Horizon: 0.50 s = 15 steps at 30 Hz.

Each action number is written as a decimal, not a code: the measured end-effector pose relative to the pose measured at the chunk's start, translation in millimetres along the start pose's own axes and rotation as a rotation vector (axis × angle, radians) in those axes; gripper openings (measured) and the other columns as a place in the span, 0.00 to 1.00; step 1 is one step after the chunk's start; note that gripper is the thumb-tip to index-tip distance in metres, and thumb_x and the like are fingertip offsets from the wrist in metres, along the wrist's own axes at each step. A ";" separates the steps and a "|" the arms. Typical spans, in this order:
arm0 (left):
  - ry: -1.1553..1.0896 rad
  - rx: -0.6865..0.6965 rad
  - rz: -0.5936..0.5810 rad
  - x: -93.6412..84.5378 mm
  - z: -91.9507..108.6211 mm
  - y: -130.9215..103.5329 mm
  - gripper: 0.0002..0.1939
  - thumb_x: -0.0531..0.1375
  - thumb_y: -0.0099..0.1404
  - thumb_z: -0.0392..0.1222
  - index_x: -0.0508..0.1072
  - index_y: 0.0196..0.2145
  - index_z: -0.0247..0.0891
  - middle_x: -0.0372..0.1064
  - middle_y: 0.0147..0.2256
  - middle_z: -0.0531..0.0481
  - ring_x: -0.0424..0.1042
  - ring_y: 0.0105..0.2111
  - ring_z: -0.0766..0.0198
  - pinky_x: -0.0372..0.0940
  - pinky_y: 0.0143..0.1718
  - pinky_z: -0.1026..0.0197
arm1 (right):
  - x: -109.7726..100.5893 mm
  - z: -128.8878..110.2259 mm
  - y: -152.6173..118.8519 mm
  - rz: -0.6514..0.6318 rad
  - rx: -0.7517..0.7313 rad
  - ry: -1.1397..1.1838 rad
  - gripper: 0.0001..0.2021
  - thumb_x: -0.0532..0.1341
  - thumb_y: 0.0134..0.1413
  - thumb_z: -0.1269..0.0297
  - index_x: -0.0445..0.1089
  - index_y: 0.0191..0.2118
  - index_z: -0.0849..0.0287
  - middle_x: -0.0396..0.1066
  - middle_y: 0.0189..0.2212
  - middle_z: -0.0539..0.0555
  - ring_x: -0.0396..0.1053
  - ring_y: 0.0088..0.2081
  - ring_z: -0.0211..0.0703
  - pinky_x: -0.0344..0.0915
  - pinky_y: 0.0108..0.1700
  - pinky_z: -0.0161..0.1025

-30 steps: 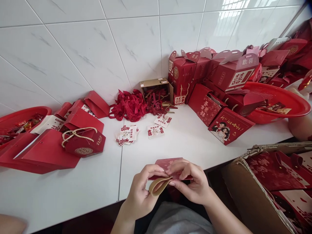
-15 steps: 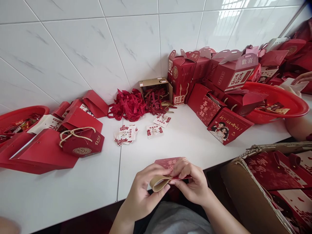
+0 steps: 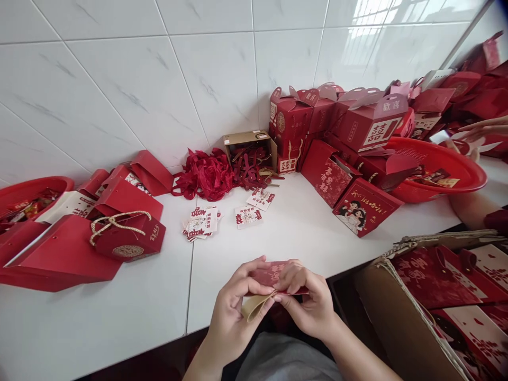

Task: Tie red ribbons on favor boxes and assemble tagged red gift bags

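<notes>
Just over the table's front edge, both my hands hold a red gift box [image 3: 266, 273] printed with pale characters. A tan-backed strap [image 3: 253, 307] is bent into a loop on its near side. My left hand [image 3: 232, 304] is closed around the strap loop, thumb below and fingers above. My right hand [image 3: 311, 301] pinches the strap's end against the box, its thumb and fingers meeting beside the left fingertips. The fingers hide the exact spot where strap and box join.
White cards [image 3: 201, 223] and red ribbons [image 3: 206, 174] lie ahead, beside a small carton [image 3: 246, 138] of straps. Red boxes [image 3: 137, 238] stand left; more boxes [image 3: 367, 206] and a red basket [image 3: 472, 174] stand right. A cardboard box [image 3: 397, 317] is near right; another person's hand [image 3: 486, 127] shows beyond.
The strap loop has tilted downward in my left hand, and my left index finger has lifted. The other person's hand at the right has shifted. The whole view has turned slightly.
</notes>
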State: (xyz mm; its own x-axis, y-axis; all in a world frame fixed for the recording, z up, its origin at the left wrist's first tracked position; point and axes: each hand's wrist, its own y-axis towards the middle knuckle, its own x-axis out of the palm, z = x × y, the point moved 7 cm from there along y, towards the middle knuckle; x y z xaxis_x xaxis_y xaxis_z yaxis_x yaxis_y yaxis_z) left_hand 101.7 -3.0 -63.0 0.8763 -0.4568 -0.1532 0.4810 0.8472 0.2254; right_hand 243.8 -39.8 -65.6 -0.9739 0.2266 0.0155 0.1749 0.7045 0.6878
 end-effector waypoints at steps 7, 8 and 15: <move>-0.098 0.129 -0.141 16.7 6.8 40.0 0.07 0.61 0.66 0.36 0.79 0.39 0.42 0.77 0.39 0.45 0.76 0.46 0.57 0.72 0.47 0.60 | -36.5 7.7 -0.4 0.165 0.117 -0.025 0.13 0.69 0.54 0.60 0.63 0.35 0.55 0.75 0.28 0.51 0.74 0.28 0.40 0.72 0.30 0.35; -0.112 0.165 -0.172 25.4 11.7 44.6 0.07 0.62 0.66 0.35 0.80 0.38 0.42 0.77 0.37 0.46 0.76 0.43 0.58 0.72 0.44 0.61 | -45.9 -3.3 -3.3 0.171 0.110 -0.071 0.15 0.70 0.53 0.58 0.65 0.39 0.55 0.76 0.30 0.51 0.75 0.30 0.40 0.72 0.31 0.35; -0.313 0.449 -0.695 144.6 59.7 32.5 0.16 0.68 0.59 0.38 0.78 0.46 0.49 0.76 0.41 0.46 0.76 0.41 0.53 0.75 0.41 0.56 | -122.1 -154.2 -77.6 0.131 0.254 -1.029 0.10 0.68 0.55 0.62 0.77 0.44 0.52 0.76 0.35 0.55 0.69 0.34 0.45 0.71 0.36 0.43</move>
State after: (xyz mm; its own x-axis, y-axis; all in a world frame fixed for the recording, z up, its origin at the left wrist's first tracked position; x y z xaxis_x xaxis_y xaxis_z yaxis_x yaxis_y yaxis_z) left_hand 245.7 -57.7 -20.4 0.3172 -0.9379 -0.1408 0.8154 0.1938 0.5455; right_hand 326.9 -225.9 -9.0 -0.3749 0.6858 -0.6238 0.4095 0.7262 0.5522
